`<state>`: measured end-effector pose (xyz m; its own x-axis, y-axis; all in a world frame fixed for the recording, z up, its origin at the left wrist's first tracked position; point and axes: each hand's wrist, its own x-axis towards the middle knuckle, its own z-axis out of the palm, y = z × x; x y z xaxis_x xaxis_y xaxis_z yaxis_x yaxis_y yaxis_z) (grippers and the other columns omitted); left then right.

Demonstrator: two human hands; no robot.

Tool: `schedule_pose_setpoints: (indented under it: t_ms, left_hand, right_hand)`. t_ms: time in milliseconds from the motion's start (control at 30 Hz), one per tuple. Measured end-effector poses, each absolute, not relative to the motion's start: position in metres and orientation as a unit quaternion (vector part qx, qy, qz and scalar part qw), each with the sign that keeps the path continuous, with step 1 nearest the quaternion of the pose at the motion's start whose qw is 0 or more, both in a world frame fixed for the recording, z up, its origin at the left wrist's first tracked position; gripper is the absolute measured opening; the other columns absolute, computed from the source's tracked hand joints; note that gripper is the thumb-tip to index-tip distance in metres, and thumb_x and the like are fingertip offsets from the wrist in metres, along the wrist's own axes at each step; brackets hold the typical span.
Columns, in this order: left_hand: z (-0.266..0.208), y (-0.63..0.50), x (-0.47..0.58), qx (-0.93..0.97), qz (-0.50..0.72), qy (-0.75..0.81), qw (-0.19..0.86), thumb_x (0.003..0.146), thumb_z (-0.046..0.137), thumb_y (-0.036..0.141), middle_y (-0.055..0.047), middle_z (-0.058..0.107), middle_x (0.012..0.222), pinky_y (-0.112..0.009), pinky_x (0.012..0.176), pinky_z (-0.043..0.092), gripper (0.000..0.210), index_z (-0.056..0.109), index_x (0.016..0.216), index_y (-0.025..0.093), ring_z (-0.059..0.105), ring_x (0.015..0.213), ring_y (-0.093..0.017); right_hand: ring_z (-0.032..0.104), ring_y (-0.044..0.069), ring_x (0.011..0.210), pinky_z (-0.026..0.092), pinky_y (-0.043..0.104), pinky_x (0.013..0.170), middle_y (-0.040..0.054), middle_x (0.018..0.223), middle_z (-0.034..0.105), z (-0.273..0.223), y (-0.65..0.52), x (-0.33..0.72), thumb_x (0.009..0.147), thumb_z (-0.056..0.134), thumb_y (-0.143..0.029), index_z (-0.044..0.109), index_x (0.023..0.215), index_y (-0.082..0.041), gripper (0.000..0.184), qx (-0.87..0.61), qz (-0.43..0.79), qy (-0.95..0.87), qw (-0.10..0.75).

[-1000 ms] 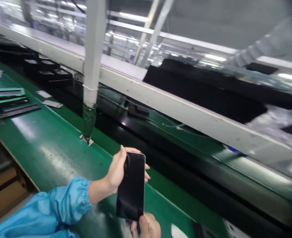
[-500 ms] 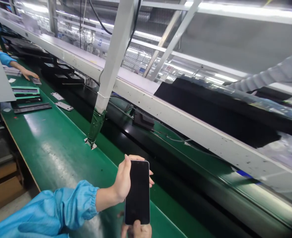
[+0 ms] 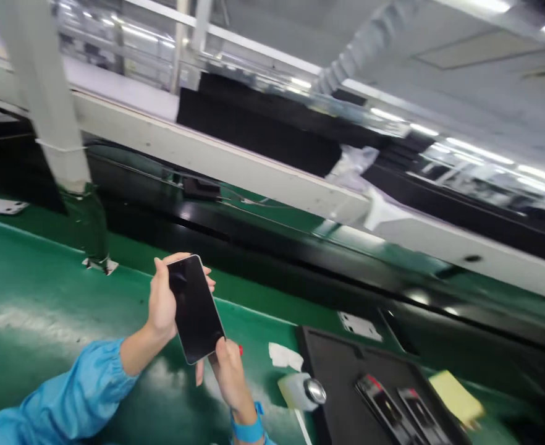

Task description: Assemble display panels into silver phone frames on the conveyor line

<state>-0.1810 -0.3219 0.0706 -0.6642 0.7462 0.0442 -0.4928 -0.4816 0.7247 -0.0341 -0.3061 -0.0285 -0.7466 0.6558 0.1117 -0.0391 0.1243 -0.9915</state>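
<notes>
A smartphone (image 3: 195, 309) with a dark screen and a thin light rim is held up above the green bench, tilted with its top leaning left. My left hand (image 3: 164, 300) grips its upper left side, the thumb along the edge and fingertips showing past the right edge. At the lower right corner, my right hand (image 3: 227, 371) pinches the phone, thumb on the front and fingers behind. A blue band (image 3: 248, 426) circles my right wrist. Part of each hand's fingers is hidden behind the phone.
Right of my hands stand a bottle with a metal top (image 3: 303, 392), a crumpled white wipe (image 3: 285, 356) and a black tray (image 3: 332, 377) bearing dark devices. A yellow pad (image 3: 456, 397) lies further right. A post (image 3: 62, 123) rises at left; a white beam (image 3: 235, 164) crosses behind.
The view has swung right, bringing the tray, bottle and wipe into sight. The phone has tilted to the left. My right hand has shifted to its lower right corner.
</notes>
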Motion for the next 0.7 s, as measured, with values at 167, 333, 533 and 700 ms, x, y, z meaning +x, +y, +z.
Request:
schedule_pose_setpoints:
  t_ms: [167,333,533,700]
  left_hand:
    - [0.070,-0.318,-0.175,0.222,0.738,0.428,0.473,0.090,0.064,0.078,-0.011,0.082,0.086,-0.039,0.063,0.066,0.065,0.064,0.113,0.018,0.078,0.068,-0.027]
    - [0.048,-0.293,-0.144,0.375,0.526,0.473,0.599,0.089,0.070,0.071,-0.010,0.082,0.082,-0.040,0.067,0.067,0.055,0.077,0.106,0.018,0.079,0.071,-0.031]
    - [0.035,-0.237,-0.086,0.541,0.399,0.388,0.631,0.088,0.072,0.067,-0.010,0.080,0.077,-0.038,0.063,0.065,0.053,0.084,0.107,0.020,0.077,0.068,-0.032]
    - [0.060,-0.146,-0.021,0.448,0.375,0.381,0.717,0.099,0.061,0.063,-0.016,0.082,0.088,-0.043,0.060,0.066,0.054,0.073,0.124,0.016,0.079,0.068,-0.035]
  right_hand:
    - [0.069,0.020,0.061,0.063,0.035,0.077,0.0051,0.061,0.069,-0.029,-0.288,-0.014,0.102,0.033,-0.082,0.080,0.079,-0.018,0.083,-0.179,0.650,-0.667,0.316]
    - [0.069,0.017,0.074,0.061,0.030,0.065,0.0120,0.114,0.074,-0.003,-0.261,0.020,0.094,0.041,-0.090,0.076,0.131,-0.021,0.086,-0.287,0.544,-0.639,0.461]
    - [0.043,0.012,0.038,0.031,0.022,0.036,-0.0048,0.046,0.044,0.006,-0.244,0.066,0.091,0.039,-0.094,0.082,0.106,-0.013,0.092,-0.351,0.600,-0.522,0.494]
    - [0.076,0.024,0.085,0.063,0.037,0.078,0.0109,0.098,0.078,-0.007,-0.210,0.181,0.097,0.027,-0.090,0.070,0.138,-0.020,0.092,-0.394,0.438,-0.565,0.577]
